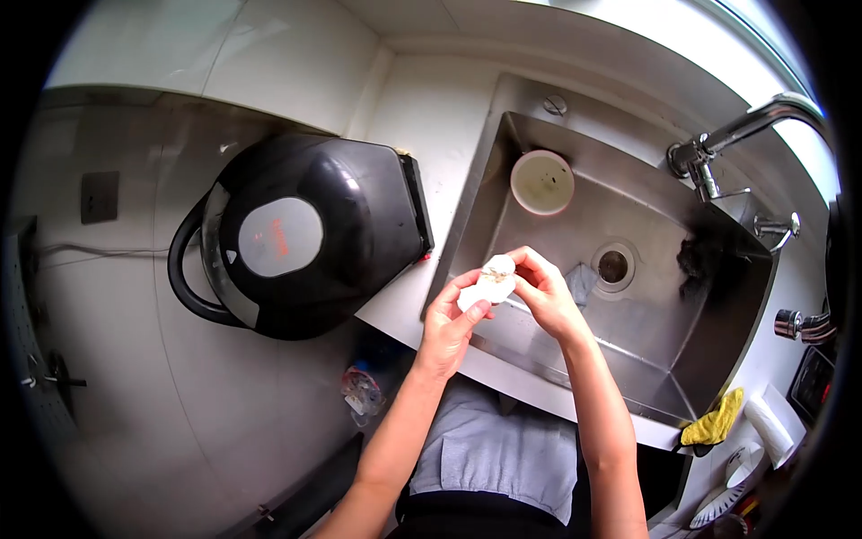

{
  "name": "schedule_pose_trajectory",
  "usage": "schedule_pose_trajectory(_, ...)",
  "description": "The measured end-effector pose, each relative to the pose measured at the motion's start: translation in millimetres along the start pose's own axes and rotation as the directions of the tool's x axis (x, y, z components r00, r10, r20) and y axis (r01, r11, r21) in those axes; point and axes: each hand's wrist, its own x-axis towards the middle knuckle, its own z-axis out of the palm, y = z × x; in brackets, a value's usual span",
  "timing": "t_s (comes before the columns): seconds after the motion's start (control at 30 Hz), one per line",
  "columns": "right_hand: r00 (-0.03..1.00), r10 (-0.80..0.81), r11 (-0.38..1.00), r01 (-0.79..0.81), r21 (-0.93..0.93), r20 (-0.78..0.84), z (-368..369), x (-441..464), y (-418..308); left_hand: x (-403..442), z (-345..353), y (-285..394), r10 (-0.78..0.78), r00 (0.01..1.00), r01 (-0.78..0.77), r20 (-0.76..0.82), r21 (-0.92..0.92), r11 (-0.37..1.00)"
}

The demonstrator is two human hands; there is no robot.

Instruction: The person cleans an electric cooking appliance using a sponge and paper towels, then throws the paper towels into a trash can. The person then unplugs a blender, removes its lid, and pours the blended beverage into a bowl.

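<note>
Over the front edge of the sink (620, 359), both hands are raised close together around a small white lumpy piece (489, 282) with a brownish patch in its middle. Its exact kind I cannot make out. My left hand (446, 331) grips it from the lower left, thumb on top. From the right, the fingertips of my right hand (546, 292) pinch its edge. Below and behind my right hand, a grey cloth-like piece (582, 283) lies on the sink floor beside the drain (616, 267). A round bowl (542, 182) with some liquid and dark specks stands at the sink's back left.
A large black appliance with a handle (337, 225) stands left of the sink. The chrome faucet (696, 157) rises at the back right. A dark clump (696, 265) lies against the sink's right wall. A yellow cloth (714, 420) hangs at the front right corner.
</note>
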Motion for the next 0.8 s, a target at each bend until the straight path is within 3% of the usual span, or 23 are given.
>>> schedule_pose_trajectory(0.03,1.000,-0.004,1.000,0.004,-0.001,0.014,-3.0,-0.9,1.3,1.2,-5.1,-6.4,-0.008,1.000,0.008,0.008,-0.035,0.999)
schedule_pose_trajectory(0.1,0.996,-0.072,0.960,0.085,-0.266,0.059,-5.4,-4.7,8.5,5.6,-16.5,-17.8,-0.023,1.000,0.023,0.004,-0.082,0.996)
schedule_pose_trajectory(0.13,0.995,-0.073,0.961,0.087,-0.263,0.065,0.0,-7.1,3.8,6.6,-17.0,-19.3,-0.019,1.000,0.019,0.000,-0.079,0.997)
schedule_pose_trajectory(0.23,0.962,-0.265,0.779,0.252,-0.575,0.063,19.8,-18.7,-26.9,7.9,-12.7,-21.1,-0.016,0.998,0.015,-0.063,-0.024,1.000)
schedule_pose_trajectory(0.27,0.963,-0.261,0.778,0.248,-0.577,0.062,20.8,-18.3,-28.1,7.4,-14.5,-22.0,-0.020,0.998,0.018,-0.064,-0.028,0.999)
schedule_pose_trajectory(0.33,0.969,-0.236,0.644,0.211,-0.735,0.071,21.5,-13.5,-29.5,7.3,-17.0,-21.5,-0.030,0.999,0.033,-0.045,0.073,0.997)
schedule_pose_trajectory(0.4,0.970,-0.225,0.657,0.220,-0.721,0.091,19.5,-1.0,-28.3,4.7,-19.3,-14.3,-0.031,0.997,0.037,-0.067,0.090,0.995)
schedule_pose_trajectory(0.47,0.916,-0.371,0.559,0.351,-0.751,0.152,16.8,25.1,-25.1,-2.3,-23.7,-2.4,-0.021,0.993,0.039,-0.115,0.150,0.988)
schedule_pose_trajectory(0.6,0.805,-0.590,0.380,0.337,-0.861,0.054,17.9,126.3,-25.0,-22.6,-53.9,12.8,-0.016,0.989,0.053,-0.147,0.249,0.967)
schedule_pose_trajectory(0.67,0.730,-0.677,0.256,0.352,-0.900,0.093,25.8,170.3,-31.1,-36.4,-75.5,17.8,-0.050,0.996,0.071,-0.078,0.299,0.952)
schedule_pose_trajectory(0.8,0.760,-0.628,0.120,0.309,-0.943,0.169,26.6,209.6,-3.7,-59.0,-96.7,30.9,0.018,0.989,0.027,-0.148,0.298,0.954)
